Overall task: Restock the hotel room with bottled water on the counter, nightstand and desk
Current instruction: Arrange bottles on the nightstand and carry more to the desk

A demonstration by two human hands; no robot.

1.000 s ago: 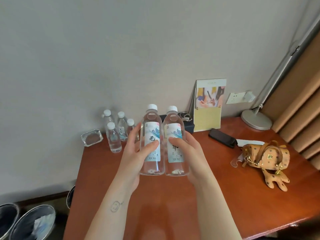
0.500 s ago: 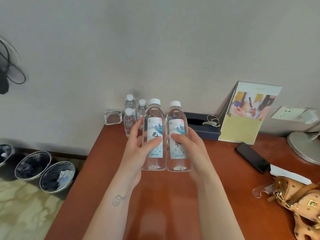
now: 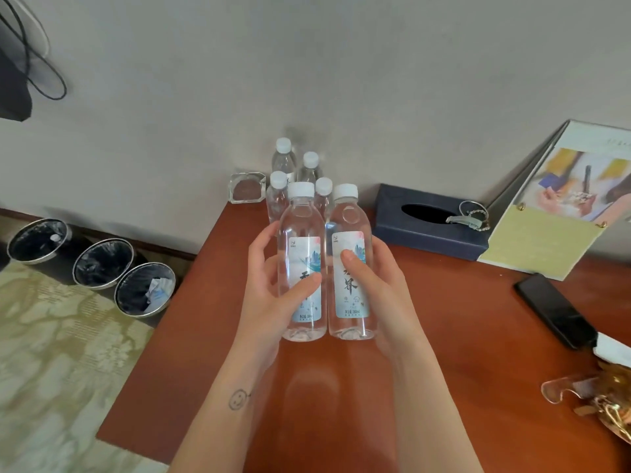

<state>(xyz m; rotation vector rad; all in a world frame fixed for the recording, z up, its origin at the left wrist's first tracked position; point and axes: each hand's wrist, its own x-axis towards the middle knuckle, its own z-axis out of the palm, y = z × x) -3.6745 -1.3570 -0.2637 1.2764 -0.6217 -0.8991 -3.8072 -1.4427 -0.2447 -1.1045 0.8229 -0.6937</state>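
As left hand (image 3: pixel 269 298) grips one bottle (image 3: pixel 301 220), right hand (image 3: pixel 380 288) grips another (image 3: pixel 349 221)

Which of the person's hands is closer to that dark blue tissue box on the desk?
Right. The right hand, gripping the right bottle, is just in front of the tissue box, by its left end; the left hand grips the left bottle, farther left.
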